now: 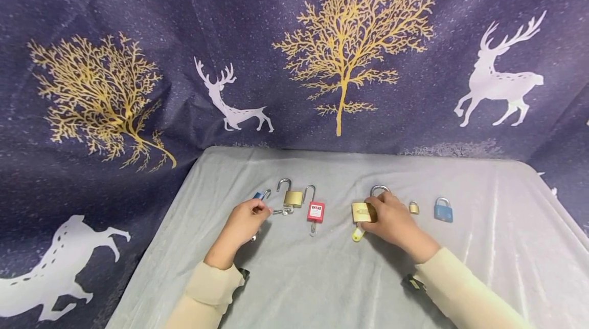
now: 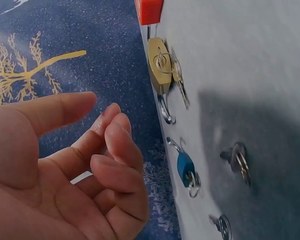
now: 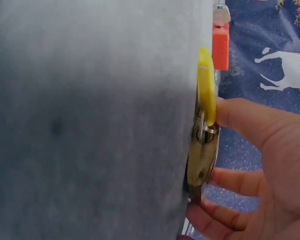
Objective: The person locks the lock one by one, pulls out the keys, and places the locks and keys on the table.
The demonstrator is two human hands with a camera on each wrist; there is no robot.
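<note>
While your right hand [image 1: 388, 217] pinches the large brass padlock [image 1: 361, 213] right of the red padlock [image 1: 315, 212] on the bench [image 1: 294, 283], your loosely curled left hand [image 1: 246, 222] empty, you seem to be positioning it and next likely need an even grip.

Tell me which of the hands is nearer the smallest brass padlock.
Right. The right hand is beside the smallest brass padlock, at its left; the left hand is well away, left of the red padlock.

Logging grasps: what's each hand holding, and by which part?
Right hand: large, block-shaped, brass-coloured metal padlock with yellow plastic-looking tag, by its body's right side in head view. Left hand: nothing.
</note>
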